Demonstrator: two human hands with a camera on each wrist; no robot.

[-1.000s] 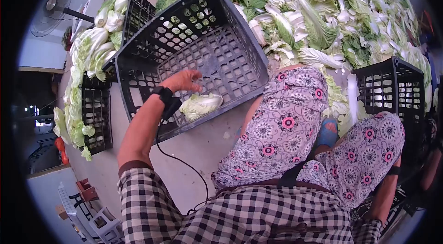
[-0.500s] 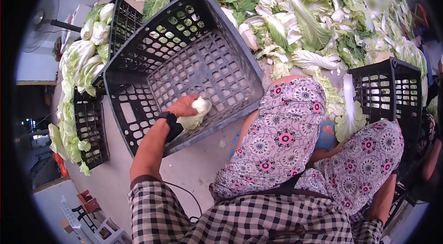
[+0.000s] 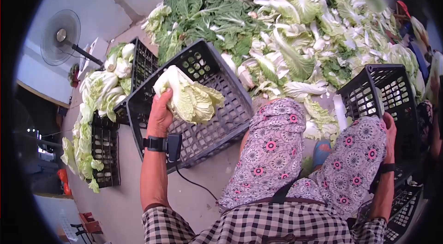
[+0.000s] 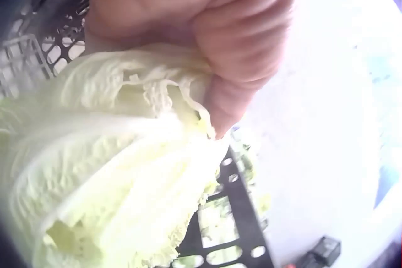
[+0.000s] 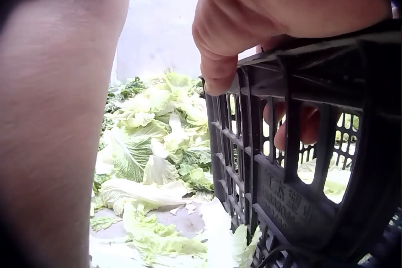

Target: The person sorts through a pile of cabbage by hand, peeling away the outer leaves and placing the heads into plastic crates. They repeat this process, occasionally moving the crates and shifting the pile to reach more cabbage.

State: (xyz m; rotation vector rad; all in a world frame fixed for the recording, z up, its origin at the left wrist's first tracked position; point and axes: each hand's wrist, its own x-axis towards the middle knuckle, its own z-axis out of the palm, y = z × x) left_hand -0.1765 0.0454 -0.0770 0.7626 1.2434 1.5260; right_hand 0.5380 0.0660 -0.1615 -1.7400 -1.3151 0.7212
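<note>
My left hand [image 3: 160,114] grips a napa cabbage [image 3: 188,96] by its pale base end, holding it up over a big black plastic crate [image 3: 233,105]. That crate lies tilted, its opening toward me. In the left wrist view the thumb presses along the side of the cabbage [image 4: 107,167], whose outer leaves are ragged. On the right, my right hand [image 3: 390,135] grips the rim of a second black crate [image 3: 392,68]. The right wrist view shows the thumb over the rim and fingertips [image 5: 308,126] behind the slotted wall.
A large heap of loose cabbage leaves [image 3: 295,36] covers the floor ahead. Stacked crates [image 3: 105,151] of whole cabbages [image 3: 99,89] stand at the left, near a fan [image 3: 61,36]. My knees in patterned trousers [image 3: 272,147] sit between the two crates. A cable [image 3: 196,181] hangs from the left wrist.
My left hand has reached into the tilted crate, taken hold of the cabbage lying there and lifted it. The right hand has come up from beside my thigh to the right crate's rim.
</note>
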